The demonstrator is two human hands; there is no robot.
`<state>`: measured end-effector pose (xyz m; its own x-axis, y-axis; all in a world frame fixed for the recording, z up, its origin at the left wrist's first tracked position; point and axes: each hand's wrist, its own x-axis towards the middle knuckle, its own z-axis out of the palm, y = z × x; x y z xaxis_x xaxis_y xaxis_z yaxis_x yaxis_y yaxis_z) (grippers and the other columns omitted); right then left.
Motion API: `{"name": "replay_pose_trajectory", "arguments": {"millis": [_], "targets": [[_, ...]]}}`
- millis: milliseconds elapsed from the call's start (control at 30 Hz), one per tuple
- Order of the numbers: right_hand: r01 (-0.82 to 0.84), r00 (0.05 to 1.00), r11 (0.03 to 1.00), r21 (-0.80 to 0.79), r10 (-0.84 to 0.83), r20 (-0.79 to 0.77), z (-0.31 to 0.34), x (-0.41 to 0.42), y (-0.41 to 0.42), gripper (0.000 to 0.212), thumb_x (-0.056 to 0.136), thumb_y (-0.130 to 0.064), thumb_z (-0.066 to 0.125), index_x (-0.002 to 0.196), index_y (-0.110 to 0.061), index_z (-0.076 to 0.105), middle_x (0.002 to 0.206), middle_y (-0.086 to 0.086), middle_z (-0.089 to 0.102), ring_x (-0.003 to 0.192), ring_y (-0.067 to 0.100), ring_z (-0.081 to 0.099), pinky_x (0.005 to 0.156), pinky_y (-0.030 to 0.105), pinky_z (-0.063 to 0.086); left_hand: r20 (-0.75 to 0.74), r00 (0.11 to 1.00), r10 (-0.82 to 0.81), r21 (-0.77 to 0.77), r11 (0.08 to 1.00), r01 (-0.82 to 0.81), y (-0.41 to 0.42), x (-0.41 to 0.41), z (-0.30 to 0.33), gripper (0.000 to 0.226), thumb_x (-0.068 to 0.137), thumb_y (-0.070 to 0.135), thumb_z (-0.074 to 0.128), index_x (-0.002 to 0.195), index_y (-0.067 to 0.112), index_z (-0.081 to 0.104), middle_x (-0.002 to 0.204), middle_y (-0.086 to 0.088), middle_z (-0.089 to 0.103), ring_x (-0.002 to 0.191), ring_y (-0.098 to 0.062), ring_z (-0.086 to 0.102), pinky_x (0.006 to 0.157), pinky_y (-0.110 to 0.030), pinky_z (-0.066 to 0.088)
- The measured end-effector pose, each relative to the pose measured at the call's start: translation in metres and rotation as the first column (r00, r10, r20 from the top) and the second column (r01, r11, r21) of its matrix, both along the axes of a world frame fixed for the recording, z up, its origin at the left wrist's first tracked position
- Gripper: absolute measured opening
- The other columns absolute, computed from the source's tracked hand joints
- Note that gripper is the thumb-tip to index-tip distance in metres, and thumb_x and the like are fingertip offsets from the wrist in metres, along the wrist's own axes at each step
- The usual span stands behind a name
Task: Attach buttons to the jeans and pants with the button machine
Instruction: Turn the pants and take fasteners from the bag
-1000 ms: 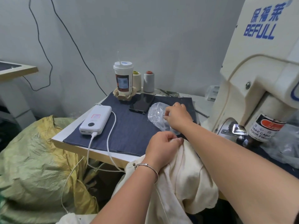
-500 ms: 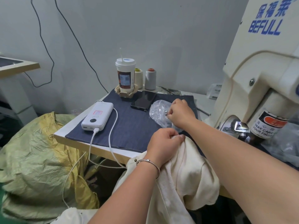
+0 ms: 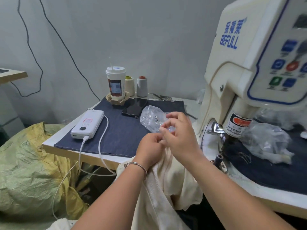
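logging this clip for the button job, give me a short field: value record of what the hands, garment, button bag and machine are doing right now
left hand: left hand grips the cream pants at the table edge
right hand: right hand lifted just above the pants, thumb and forefinger pinched together; any button in them is too small to tell
button bag: clear plastic bag on the denim mat, behind the hands
machine: button machine at right, nothing under its head

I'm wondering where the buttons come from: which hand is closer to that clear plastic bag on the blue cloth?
Right. The right hand hovers at the clear plastic bag's near edge; the left hand sits lower, gripping the cream pants.
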<state>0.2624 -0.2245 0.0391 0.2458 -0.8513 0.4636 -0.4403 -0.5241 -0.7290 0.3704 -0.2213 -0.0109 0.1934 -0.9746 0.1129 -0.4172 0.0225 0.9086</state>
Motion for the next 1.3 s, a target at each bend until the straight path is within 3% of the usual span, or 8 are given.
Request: {"name": "replay_pose_trajectory", "arguments": {"millis": [200, 367, 500, 700, 800, 967, 1167, 1300], "targets": [[-0.098, 0.995, 0.995, -0.005, 0.098, 0.005, 0.003, -0.071, 0.058, 0.01, 0.089, -0.008, 0.066, 0.08, -0.013, 0.066, 0.117, -0.013, 0.053, 0.1, -0.003, 0.053, 0.075, 0.009, 0.041, 0.001, 0.997, 0.081, 0.056, 0.995, -0.081, -0.004, -0.003, -0.002, 0.034, 0.086, 0.027, 0.072, 0.055, 0.02, 0.061, 0.053, 0.012, 0.053, 0.06, -0.01, 0.049, 0.063, -0.029, 0.041], [-0.015, 1.0, 0.997, -0.078, 0.015, -0.006, -0.001, -0.142, 0.077, 0.015, 0.088, -0.009, 0.065, 0.079, -0.02, 0.063, 0.112, -0.018, 0.056, 0.092, 0.006, 0.058, 0.074, 0.009, 0.043, 0.039, 0.993, 0.115, 0.057, 0.991, -0.117, -0.005, -0.003, -0.004, 0.034, 0.087, 0.026, 0.072, 0.055, 0.019, 0.063, 0.051, 0.015, 0.054, 0.056, -0.003, 0.048, 0.058, -0.02, 0.039], [0.166, 0.983, 0.981, -0.101, -0.173, -0.066, -0.02, -0.203, 0.061, 0.014, 0.09, -0.007, 0.062, 0.082, -0.019, 0.062, 0.109, -0.015, 0.055, 0.086, 0.007, 0.057, 0.07, 0.011, 0.042, 0.071, 0.991, 0.114, 0.062, 0.991, -0.118, -0.004, -0.004, -0.001, 0.037, 0.088, 0.024, 0.072, 0.052, 0.02, 0.062, 0.05, 0.014, 0.053, 0.058, -0.01, 0.047, 0.06, -0.027, 0.037], [0.277, 0.867, 0.96, -0.037, -0.267, -0.421, -0.047, -0.261, 0.01, 0.02, 0.096, -0.011, 0.054, 0.079, -0.022, 0.051, 0.104, -0.009, 0.047, 0.099, 0.008, 0.044, 0.076, 0.022, 0.035, 0.044, 0.993, 0.111, 0.087, 0.99, -0.115, 0.001, -0.01, 0.002, 0.036, 0.089, 0.024, 0.071, 0.056, 0.015, 0.06, 0.061, 0.001, 0.05, 0.061, -0.017, 0.043, 0.061, -0.03, 0.035], [0.295, 0.833, 0.955, -0.031, -0.273, -0.481, -0.057, -0.267, 0.0, 0.018, 0.096, -0.012, 0.054, 0.08, -0.021, 0.05, 0.096, -0.009, 0.044, 0.095, 0.007, 0.042, 0.073, 0.024, 0.036, 0.03, 0.993, 0.114, 0.083, 0.99, -0.116, 0.0, -0.013, 0.004, 0.035, 0.089, 0.022, 0.071, 0.057, 0.013, 0.06, 0.062, -0.002, 0.048, 0.062, -0.017, 0.042, 0.061, -0.03, 0.034], [0.292, 0.815, 0.955, -0.055, -0.278, -0.509, -0.066, -0.267, -0.003, 0.016, 0.095, -0.013, 0.055, 0.082, -0.021, 0.05, 0.095, -0.01, 0.043, 0.089, 0.009, 0.041, 0.07, 0.023, 0.033, 0.041, 0.991, 0.126, 0.083, 0.988, -0.129, -0.002, -0.012, 0.001, 0.035, 0.089, 0.022, 0.072, 0.057, 0.013, 0.061, 0.052, 0.008, 0.047, 0.057, -0.014, 0.042, 0.059, -0.028, 0.035], [0.295, 0.839, 0.955, -0.009, -0.263, -0.476, -0.066, -0.268, -0.004, 0.014, 0.096, -0.013, 0.056, 0.083, -0.019, 0.058, 0.093, -0.008, 0.048, 0.092, 0.011, 0.046, 0.077, 0.023, 0.036, 0.038, 0.991, 0.127, 0.077, 0.989, -0.129, -0.004, -0.011, -0.003, 0.033, 0.088, 0.025, 0.073, 0.058, 0.012, 0.063, 0.059, 0.003, 0.051, 0.059, -0.013, 0.044, 0.06, -0.028, 0.036], [0.306, 0.894, 0.951, 0.048, -0.27, -0.359, -0.064, -0.269, -0.002, 0.018, 0.096, -0.012, 0.055, 0.081, -0.02, 0.063, 0.09, -0.01, 0.052, 0.086, 0.005, 0.049, 0.071, 0.013, 0.034, 0.033, 0.992, 0.119, 0.087, 0.989, -0.122, -0.005, -0.009, -0.003, 0.032, 0.087, 0.026, 0.073, 0.057, 0.017, 0.065, 0.055, 0.007, 0.051, 0.06, -0.014, 0.045, 0.062, -0.029, 0.037]]}}
